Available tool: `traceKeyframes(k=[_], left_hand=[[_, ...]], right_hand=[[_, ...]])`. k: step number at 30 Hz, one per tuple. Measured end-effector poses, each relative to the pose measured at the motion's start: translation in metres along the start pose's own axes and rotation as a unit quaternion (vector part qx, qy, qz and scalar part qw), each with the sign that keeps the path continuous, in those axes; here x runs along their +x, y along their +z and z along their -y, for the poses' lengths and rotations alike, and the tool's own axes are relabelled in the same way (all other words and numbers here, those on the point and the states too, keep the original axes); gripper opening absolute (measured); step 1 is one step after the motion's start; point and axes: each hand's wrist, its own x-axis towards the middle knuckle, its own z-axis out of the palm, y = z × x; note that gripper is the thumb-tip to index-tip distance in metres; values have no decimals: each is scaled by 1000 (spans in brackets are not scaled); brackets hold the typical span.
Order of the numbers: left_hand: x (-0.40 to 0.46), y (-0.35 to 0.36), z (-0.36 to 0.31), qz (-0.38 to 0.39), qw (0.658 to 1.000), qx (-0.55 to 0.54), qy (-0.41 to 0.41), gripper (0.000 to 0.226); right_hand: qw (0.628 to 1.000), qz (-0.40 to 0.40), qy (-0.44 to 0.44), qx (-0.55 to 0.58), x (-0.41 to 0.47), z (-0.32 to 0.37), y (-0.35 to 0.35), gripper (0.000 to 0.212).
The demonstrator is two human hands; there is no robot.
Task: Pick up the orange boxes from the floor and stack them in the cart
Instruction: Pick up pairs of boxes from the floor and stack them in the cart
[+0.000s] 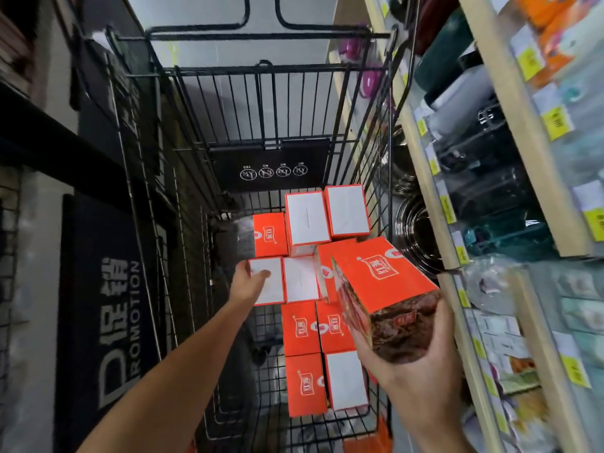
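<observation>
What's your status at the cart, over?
Left hand grips a white-faced box in the cart. Right hand holds an orange box above the stack. Nothing blocking.

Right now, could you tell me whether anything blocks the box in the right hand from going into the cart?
Nothing visible does: the right hand holds its orange box above the open cart.
</observation>
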Motion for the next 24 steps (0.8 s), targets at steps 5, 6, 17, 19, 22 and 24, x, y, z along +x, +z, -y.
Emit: traceKeyframes(k=[5,6,17,19,22,24], left_hand=[[-35,-19,-21,-14,993,18,116,46],[-44,-25,-26,-2,989,25,144,44],[-192,-101,-91,354,905,-14,238,112],[-197,-106,-88,347,903,30,253,124],[-193,-107,-73,278,912,106,282,132],[-186,-106,-62,230,920,125,293,129]], right_hand=[[1000,22,-19,11,5,6,3,96],[999,26,-27,7,5,9,4,95],[994,77,-80,9,-28,27,50,104],[993,82,-87,19,-38,27,59,108],[990,93,-105,1,-46,23,70,111],[985,138,-103,3,-47,16,74,116]])
